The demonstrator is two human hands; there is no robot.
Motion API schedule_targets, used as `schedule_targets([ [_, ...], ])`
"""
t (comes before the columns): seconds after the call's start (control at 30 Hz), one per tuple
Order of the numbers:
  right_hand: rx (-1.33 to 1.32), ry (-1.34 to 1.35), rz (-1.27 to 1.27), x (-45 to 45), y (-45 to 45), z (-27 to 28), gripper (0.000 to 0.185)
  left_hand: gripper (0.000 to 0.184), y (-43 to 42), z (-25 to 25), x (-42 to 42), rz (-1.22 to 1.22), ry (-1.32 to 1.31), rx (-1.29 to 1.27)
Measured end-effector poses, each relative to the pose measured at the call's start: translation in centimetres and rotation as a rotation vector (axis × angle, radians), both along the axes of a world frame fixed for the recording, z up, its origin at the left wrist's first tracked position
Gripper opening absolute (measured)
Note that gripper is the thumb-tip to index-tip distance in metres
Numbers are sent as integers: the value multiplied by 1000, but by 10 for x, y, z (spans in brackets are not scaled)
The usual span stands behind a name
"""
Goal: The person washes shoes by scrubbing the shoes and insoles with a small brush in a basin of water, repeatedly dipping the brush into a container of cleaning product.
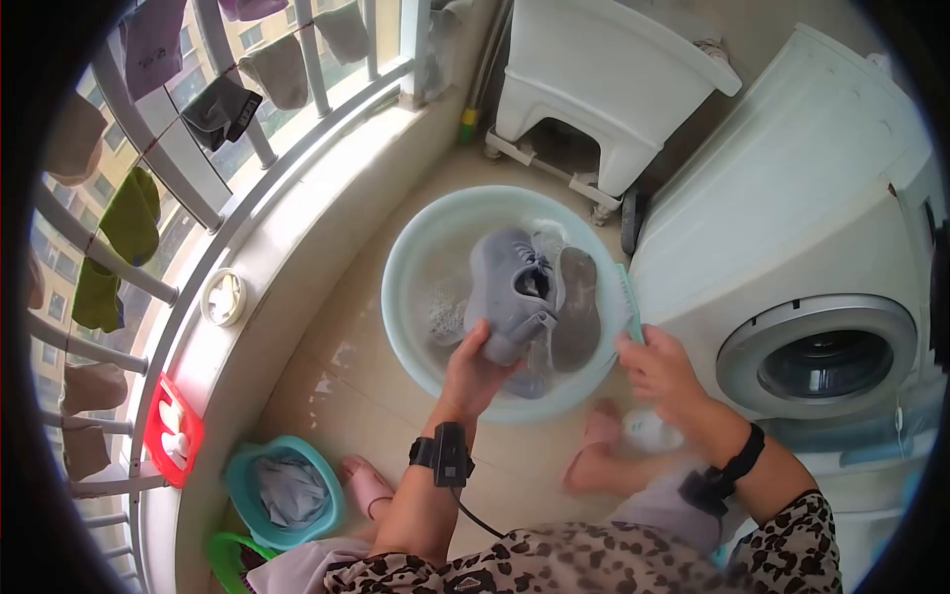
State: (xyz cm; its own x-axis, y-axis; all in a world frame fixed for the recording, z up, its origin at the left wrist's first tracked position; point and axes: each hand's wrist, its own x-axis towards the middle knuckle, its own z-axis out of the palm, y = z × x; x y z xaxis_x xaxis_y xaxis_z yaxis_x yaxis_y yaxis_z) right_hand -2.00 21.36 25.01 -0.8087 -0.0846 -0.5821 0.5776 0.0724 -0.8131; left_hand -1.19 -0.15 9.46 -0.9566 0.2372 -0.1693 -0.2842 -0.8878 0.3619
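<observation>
My left hand (473, 378) is closed around the heel end of a grey lace-up shoe (502, 282), held tilted above a pale blue basin (395, 319). Cloudy water with some foam lies in the basin. Beside the held shoe, a second shoe (578, 309) rests in the water with its dark sole showing. At the basin's right rim, my right hand (661, 371) grips the handle of a light teal scrubbing brush (628, 297). The brush is apart from the held shoe, and its bristles are hard to make out.
A front-loading washing machine (816, 351) stands right, a white sink stand (604, 89) behind. A teal tub (242, 485) with grey cloth is at lower left. A red basket (163, 436) and small white bowl (224, 297) sit on the ledge; socks (129, 216) hang along the railing.
</observation>
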Motion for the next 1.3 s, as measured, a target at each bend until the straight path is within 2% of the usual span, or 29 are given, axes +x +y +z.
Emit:
schedule_targets([
  [0.1,101,248,71,5,-22,-16,31,56,4,4,2,-34,4,-12],
  [0.13,239,371,136,2,-24,-28,41,56,4,10,4,-27,-17,-14],
  [0.23,397,630,175,-4,-37,-46,43,56,10,15,11,-45,-57,27],
  [0.27,442,639,194,-6,-39,-46,43,56,13,16,13,-58,-64,47],
  [0.37,217,480,164,-12,-48,-47,42,50,19,22,20,-76,-118,60],
  [0.4,147,353,122,-12,-48,-48,33,50,21,23,22,-83,-122,74],
  [0.5,189,370,69,-17,-43,-62,22,51,23,25,22,-109,-145,107],
  [0.6,281,578,-8,-24,-47,-76,29,52,29,26,21,-134,-193,122],
  [0.8,366,579,-35,-37,-44,-88,41,54,37,23,20,-144,-201,155],
  [0.9,298,480,22,-42,-47,-86,33,57,33,24,18,-111,-179,177],
  [1.0,38,364,-104,-47,-71,-57,32,62,17,10,13,-58,-180,282],
  [1.07,83,282,-68,-61,-64,-85,29,63,2,-10,8,-16,-224,415],
  [1.13,67,157,-1,-69,-61,-124,27,62,-9,-15,7,57,-304,382],
  [1.23,205,-12,114,-60,-58,-205,26,63,-24,-37,10,100,-331,408],
  [1.3,602,112,384,-55,-46,-287,25,64,-31,-61,14,76,-274,473],
])
